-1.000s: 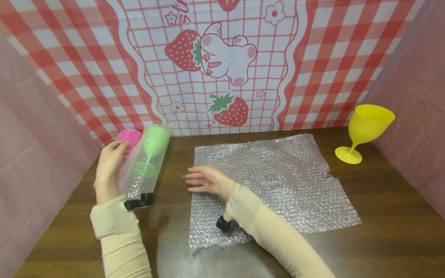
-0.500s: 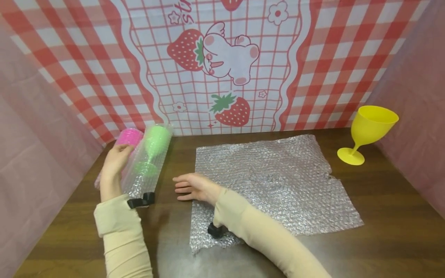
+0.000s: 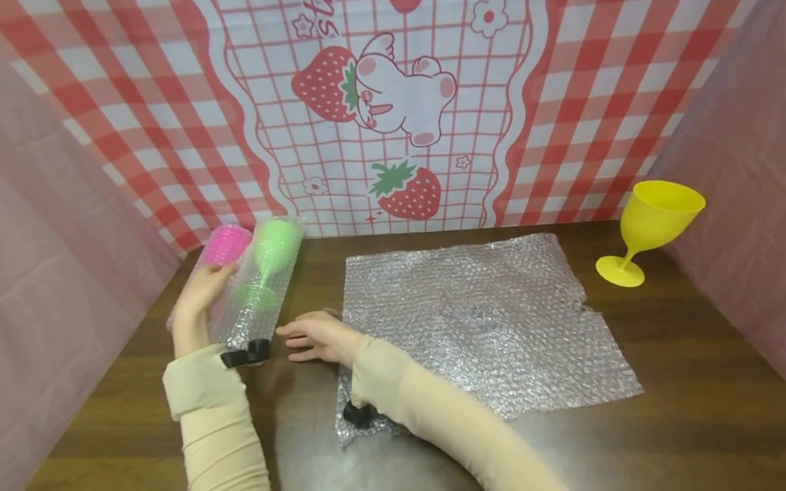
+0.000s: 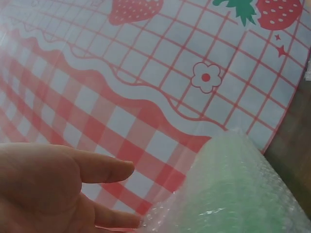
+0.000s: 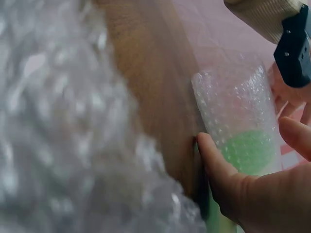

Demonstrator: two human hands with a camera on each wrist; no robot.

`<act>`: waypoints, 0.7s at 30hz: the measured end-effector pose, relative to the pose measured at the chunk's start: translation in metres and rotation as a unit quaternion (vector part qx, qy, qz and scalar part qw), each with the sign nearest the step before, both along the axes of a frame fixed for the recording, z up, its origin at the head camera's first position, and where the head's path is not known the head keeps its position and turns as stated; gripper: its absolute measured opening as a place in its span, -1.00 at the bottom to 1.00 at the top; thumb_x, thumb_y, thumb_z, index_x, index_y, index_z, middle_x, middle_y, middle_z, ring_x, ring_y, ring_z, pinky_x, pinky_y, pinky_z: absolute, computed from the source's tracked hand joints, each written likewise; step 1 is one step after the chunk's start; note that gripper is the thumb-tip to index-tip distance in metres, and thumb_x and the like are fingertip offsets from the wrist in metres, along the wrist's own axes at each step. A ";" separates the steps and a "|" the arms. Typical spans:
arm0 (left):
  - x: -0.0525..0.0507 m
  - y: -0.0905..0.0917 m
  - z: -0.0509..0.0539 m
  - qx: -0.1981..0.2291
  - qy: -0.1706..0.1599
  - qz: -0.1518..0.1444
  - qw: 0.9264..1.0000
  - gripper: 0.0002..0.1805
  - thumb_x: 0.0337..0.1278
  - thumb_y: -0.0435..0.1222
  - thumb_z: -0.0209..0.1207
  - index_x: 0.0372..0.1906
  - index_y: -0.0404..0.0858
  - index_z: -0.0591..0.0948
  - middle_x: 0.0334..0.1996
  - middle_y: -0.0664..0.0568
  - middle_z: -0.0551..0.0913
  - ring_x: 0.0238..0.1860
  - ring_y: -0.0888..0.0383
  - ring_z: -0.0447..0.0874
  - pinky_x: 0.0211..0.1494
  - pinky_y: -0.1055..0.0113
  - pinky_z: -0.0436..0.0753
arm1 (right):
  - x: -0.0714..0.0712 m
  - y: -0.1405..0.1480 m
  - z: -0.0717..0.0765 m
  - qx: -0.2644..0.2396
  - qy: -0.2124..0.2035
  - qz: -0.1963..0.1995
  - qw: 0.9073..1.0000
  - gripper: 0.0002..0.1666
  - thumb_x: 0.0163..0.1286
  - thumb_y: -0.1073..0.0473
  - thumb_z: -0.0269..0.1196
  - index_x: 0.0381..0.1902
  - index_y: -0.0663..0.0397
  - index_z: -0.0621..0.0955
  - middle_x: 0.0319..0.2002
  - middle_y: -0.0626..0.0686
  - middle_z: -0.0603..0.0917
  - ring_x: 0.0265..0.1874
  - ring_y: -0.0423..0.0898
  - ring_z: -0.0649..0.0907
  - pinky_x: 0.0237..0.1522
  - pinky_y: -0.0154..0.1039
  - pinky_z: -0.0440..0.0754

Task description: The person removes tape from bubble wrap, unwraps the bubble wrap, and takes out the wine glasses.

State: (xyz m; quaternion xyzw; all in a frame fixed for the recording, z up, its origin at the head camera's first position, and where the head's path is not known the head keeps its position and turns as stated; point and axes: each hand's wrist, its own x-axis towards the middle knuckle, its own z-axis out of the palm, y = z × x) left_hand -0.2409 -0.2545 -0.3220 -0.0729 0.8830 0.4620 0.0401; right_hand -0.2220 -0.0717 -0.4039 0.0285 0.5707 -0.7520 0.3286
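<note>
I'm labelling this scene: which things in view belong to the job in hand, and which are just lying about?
Job in hand:
bubble-wrapped pink cup, left hand over it
bubble-wrapped green goblet, right hand beside it
probably the flat bubble wrap sheet and unwrapped yellow goblet, matching those above

Just surroundings:
strawberry-print cloth
pink curtains
wooden table

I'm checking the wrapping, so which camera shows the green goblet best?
The head view: it shows the green goblet whole through its bubble wrap. Left wrist shows just a cropped cup; right wrist, mainly the base.
</note>
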 end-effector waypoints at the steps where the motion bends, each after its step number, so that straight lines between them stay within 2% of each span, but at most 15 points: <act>1: -0.001 0.000 -0.001 -0.003 -0.003 -0.008 1.000 -0.27 0.32 -0.08 -0.27 0.28 -0.66 -0.04 0.29 -0.53 -0.02 0.31 -0.38 -0.05 0.32 -0.20 0.06 | 0.001 -0.001 0.000 0.001 0.001 -0.002 1.000 -0.24 0.12 0.32 0.25 0.22 0.39 0.18 -0.04 0.18 0.57 0.02 0.13 0.53 -0.08 -0.03 0.60; 5: -0.002 0.003 -0.001 -0.016 -0.009 -0.024 1.000 -0.27 0.32 -0.08 -0.28 0.28 -0.64 -0.04 0.28 -0.53 -0.02 0.30 -0.40 -0.05 0.30 -0.21 0.07 | 0.000 -0.005 -0.001 -0.001 0.001 -0.007 1.000 -0.24 0.12 0.31 0.26 0.21 0.37 0.18 -0.05 0.18 0.57 0.01 0.13 0.53 -0.09 -0.03 0.60; 8: -0.002 0.006 0.001 -0.030 -0.011 -0.025 0.999 -0.27 0.33 -0.06 -0.28 0.28 -0.63 -0.03 0.27 -0.54 0.00 0.28 -0.41 -0.02 0.28 -0.23 0.11 | 0.000 -0.007 -0.001 -0.003 0.001 -0.010 1.000 -0.34 0.13 0.28 0.26 0.14 0.34 0.24 -0.06 0.18 0.57 0.00 0.12 0.54 -0.09 -0.03 0.61; 10: -0.002 0.006 0.002 -0.033 -0.016 -0.037 0.999 -0.26 0.33 -0.05 -0.28 0.28 -0.64 -0.02 0.27 -0.54 0.01 0.29 -0.40 -0.02 0.29 -0.21 0.10 | -0.001 -0.008 -0.001 -0.005 0.002 -0.011 1.000 -0.43 0.14 0.26 0.26 0.07 0.32 0.31 -0.06 0.18 0.57 -0.01 0.12 0.54 -0.09 -0.03 0.61; 14: -0.001 0.007 0.004 -0.050 -0.050 -0.074 0.995 -0.23 0.33 0.00 -0.31 0.28 -0.64 -0.04 0.28 -0.53 -0.01 0.30 -0.38 -0.04 0.31 -0.20 0.07 | -0.002 -0.010 -0.001 -0.007 0.004 -0.010 1.000 -0.56 0.15 0.24 0.26 -0.05 0.29 0.41 -0.06 0.18 0.57 -0.01 0.10 0.54 -0.09 -0.04 0.61; 18: -0.002 0.005 0.002 -0.081 -0.084 -0.098 0.988 -0.18 0.33 0.06 -0.37 0.29 -0.63 -0.05 0.28 -0.53 -0.04 0.29 -0.40 -0.04 0.29 -0.21 0.11 | -0.002 -0.011 -0.001 -0.007 0.005 -0.010 1.000 -0.56 0.14 0.22 0.27 -0.05 0.29 0.42 -0.06 0.14 0.57 -0.02 0.08 0.55 -0.09 -0.05 0.61; 21: -0.001 0.004 -0.001 -0.091 -0.089 -0.111 0.986 -0.19 0.34 0.06 -0.37 0.28 -0.64 -0.02 0.27 -0.54 -0.02 0.28 -0.41 -0.02 0.27 -0.21 0.13 | -0.002 -0.012 -0.002 -0.005 0.001 -0.011 1.000 -0.57 0.13 0.22 0.28 -0.08 0.27 0.42 -0.10 0.11 0.58 -0.05 0.06 0.56 -0.10 -0.06 0.61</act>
